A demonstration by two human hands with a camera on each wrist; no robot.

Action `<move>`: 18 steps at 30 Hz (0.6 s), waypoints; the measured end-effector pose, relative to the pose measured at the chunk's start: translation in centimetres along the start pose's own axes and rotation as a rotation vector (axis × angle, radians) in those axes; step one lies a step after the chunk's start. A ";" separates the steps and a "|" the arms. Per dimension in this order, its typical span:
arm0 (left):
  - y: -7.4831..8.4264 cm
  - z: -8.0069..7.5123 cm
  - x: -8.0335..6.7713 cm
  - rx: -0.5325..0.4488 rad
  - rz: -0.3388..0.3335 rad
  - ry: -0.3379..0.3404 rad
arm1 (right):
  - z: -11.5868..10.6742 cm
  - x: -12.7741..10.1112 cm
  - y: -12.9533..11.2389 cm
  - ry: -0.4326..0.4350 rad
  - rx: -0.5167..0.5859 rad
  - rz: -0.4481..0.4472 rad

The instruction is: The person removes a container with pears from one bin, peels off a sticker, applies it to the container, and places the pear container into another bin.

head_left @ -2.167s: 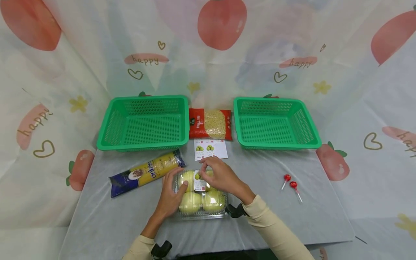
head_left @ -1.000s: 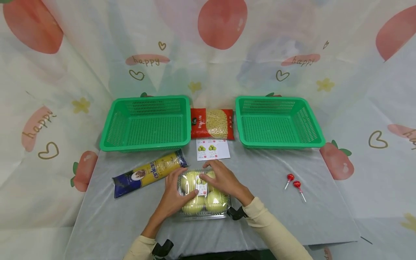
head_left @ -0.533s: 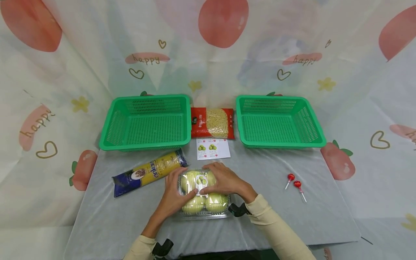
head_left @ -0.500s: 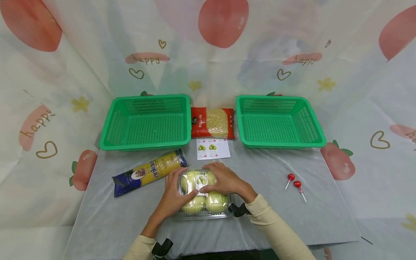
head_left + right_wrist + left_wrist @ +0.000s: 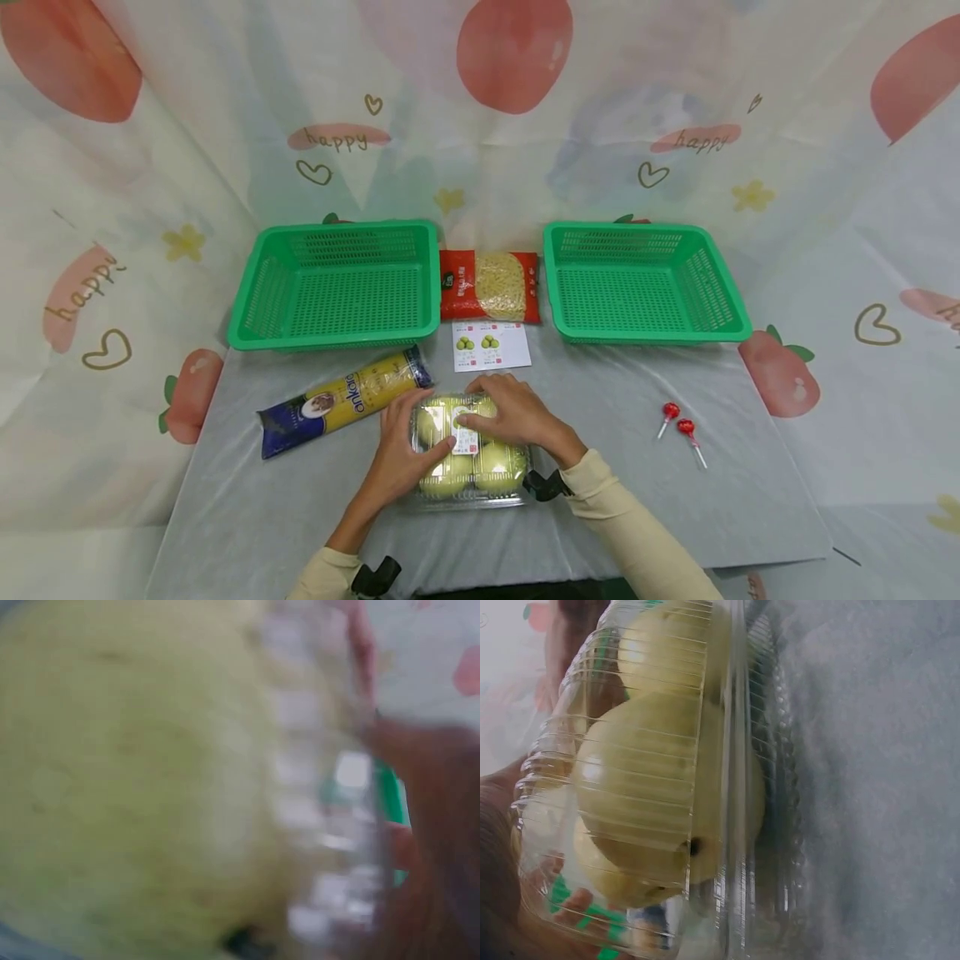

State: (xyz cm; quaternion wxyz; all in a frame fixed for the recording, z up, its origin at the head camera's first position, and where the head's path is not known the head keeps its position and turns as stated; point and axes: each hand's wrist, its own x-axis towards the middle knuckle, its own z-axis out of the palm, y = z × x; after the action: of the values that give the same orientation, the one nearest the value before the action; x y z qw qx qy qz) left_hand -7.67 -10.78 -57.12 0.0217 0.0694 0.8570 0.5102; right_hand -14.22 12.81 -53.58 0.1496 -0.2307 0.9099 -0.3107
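A clear plastic clamshell box (image 5: 480, 475) of yellow-green apples lies on the table's near middle. My left hand (image 5: 401, 446) grips its left side, thumb lying over the lid. My right hand (image 5: 504, 414) lies across the lid with flat fingers, pressing a small white fruit sticker (image 5: 465, 437) onto it. In the left wrist view the box (image 5: 667, 787) fills the frame, with my left hand (image 5: 502, 847) behind it. The right wrist view is blurred: an apple (image 5: 127, 787) up close and my right hand (image 5: 435, 825) at the edge.
A sticker sheet (image 5: 491, 346) lies just beyond the box, and a red macaroni bag (image 5: 489, 286) sits between two green baskets (image 5: 330, 337) (image 5: 645, 336). A spaghetti pack (image 5: 345, 398) lies to the left, two red lollipops (image 5: 678, 427) to the right.
My right hand went from pinching the sticker above the lid to laying it down and pressing it flat. The left hand and the box have stayed in place.
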 end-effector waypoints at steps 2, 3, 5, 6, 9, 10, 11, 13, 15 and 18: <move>0.0 0.1 0.1 0.004 0.007 0.012 | -0.5 -0.1 -0.2 -0.047 -0.037 -0.002; 0.0 0.1 0.1 0.007 0.016 0.018 | -0.7 -0.1 -0.3 -0.069 -0.052 0.000; 0.0 0.1 0.1 0.014 0.027 0.029 | -1.0 -0.2 -0.5 -0.101 -0.079 0.008; -0.1 0.1 0.1 0.014 0.033 0.035 | -1.0 -0.2 -0.6 -0.106 -0.085 0.013; -0.2 0.2 0.1 0.011 0.042 0.053 | -0.7 -0.1 -0.8 -0.082 -0.091 0.031; -0.2 0.2 0.1 0.006 0.037 0.058 | -0.4 0.0 -0.8 -0.059 -0.087 0.036; -0.2 0.3 0.0 0.000 0.036 0.064 | -0.1 0.1 -0.8 -0.032 -0.080 0.040; -0.3 0.3 -0.1 -0.012 0.037 0.072 | 0.4 0.1 -0.9 0.026 -0.054 0.046; -0.4 0.4 -0.2 -0.028 0.043 0.074 | 0.9 0.1 -0.9 0.079 -0.029 0.049; -0.4 0.5 -0.3 -0.038 0.055 0.069 | 1.2 -0.1 -0.9 0.091 -0.012 0.055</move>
State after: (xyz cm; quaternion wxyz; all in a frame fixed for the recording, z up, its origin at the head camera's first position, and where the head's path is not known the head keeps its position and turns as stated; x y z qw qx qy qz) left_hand -7.32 -10.56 -57.74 -0.0205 0.0750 0.8451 0.5290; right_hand -13.35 11.65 -53.89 0.1151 -0.1919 0.9237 -0.3109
